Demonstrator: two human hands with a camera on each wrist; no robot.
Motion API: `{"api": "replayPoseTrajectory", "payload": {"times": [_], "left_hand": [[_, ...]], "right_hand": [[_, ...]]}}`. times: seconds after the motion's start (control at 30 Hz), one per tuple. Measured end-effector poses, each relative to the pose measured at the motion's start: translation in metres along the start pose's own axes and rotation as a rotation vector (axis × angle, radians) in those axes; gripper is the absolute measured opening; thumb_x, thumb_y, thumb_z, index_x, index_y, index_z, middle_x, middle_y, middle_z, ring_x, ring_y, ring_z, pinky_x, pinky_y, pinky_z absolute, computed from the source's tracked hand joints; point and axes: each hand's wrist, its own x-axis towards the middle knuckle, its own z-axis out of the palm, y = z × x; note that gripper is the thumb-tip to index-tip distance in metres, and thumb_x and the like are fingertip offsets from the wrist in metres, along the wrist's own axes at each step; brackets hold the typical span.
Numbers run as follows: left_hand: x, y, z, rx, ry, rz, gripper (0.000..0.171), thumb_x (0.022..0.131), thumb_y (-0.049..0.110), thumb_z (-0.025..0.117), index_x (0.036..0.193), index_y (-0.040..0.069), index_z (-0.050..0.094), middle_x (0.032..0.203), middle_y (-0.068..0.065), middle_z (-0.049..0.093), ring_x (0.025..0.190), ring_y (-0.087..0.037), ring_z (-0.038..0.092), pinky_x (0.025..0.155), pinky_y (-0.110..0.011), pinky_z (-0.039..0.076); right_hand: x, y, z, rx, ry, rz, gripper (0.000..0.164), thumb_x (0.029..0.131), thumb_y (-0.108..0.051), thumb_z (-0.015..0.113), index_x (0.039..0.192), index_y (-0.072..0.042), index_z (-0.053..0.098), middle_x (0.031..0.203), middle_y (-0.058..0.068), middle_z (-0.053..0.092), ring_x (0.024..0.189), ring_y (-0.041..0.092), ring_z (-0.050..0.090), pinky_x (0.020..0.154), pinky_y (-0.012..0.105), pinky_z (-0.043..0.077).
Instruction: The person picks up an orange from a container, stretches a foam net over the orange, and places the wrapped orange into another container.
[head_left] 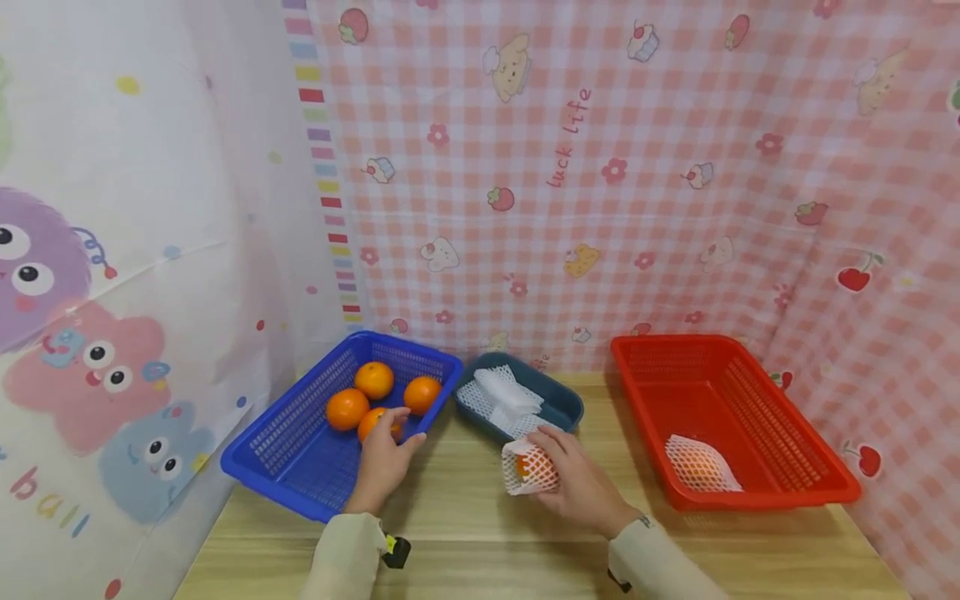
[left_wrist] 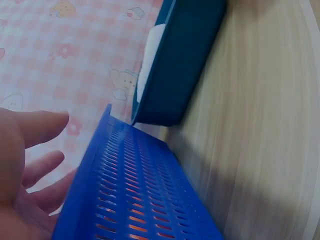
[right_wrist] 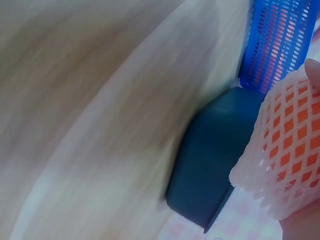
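In the head view, my left hand [head_left: 384, 462] reaches over the near right side of the blue basket [head_left: 277, 479], its fingers spread beside an orange [head_left: 370, 423] that they partly cover. The left wrist view shows the thumb and fingers [left_wrist: 42, 125] apart above the basket's rim, gripping nothing. Three more oranges lie around that one. My right hand [head_left: 585, 483] holds an orange in a white foam net sleeve [head_left: 531, 468] just in front of the dark teal tray [head_left: 566, 408]. In the right wrist view, orange skin shows through the net's diamond openings [right_wrist: 300, 145].
Folded white foam nets [head_left: 510, 393] lie in the teal tray, which stands close to the blue basket. A red basket [head_left: 720, 383] at the right contains one net-wrapped orange [head_left: 701, 464]. Printed cloths [head_left: 480, 167] hang behind and at both sides of the wooden table [head_left: 465, 533].
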Motion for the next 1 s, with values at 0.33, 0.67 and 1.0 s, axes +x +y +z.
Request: {"api": "replayPoseTrajectory", "payload": {"times": [0.33,0.67,1.0], "left_hand": [[-0.001,-0.003,-0.005,0.305,-0.132,-0.039,0.042,0.092,0.016,0.066,0.131,0.004,0.058,0.119,-0.021,0.063,0.112,-0.041,0.057,0.094,-0.062,0.038],[-0.003,-0.002,0.0,0.376,-0.142,0.003,0.04,0.094,0.017,0.064,0.132,0.005,0.059,0.124,-0.021,0.062,0.112,-0.043,0.057,0.093,-0.06,0.041],[-0.002,-0.001,0.005,0.358,-0.148,0.009,0.04,0.094,0.017,0.064,0.132,0.006,0.059,0.126,-0.02,0.061,0.114,-0.042,0.056,0.094,-0.061,0.04]], "right_hand": [[-0.007,0.012,-0.017,-0.045,0.143,-0.016,0.088,0.061,-0.022,0.093,0.136,-0.014,0.049,0.141,0.012,0.044,0.12,0.035,0.049,0.091,0.051,0.048],[-0.018,0.029,-0.048,-0.146,0.285,0.094,0.094,0.06,-0.017,0.094,0.14,-0.014,0.045,0.144,0.014,0.041,0.126,0.034,0.041,0.093,0.053,0.046],[-0.038,0.076,-0.098,-0.245,0.446,0.268,0.09,0.061,-0.009,0.092,0.137,-0.006,0.045,0.141,0.022,0.039,0.123,0.044,0.039,0.092,0.062,0.041]]}}
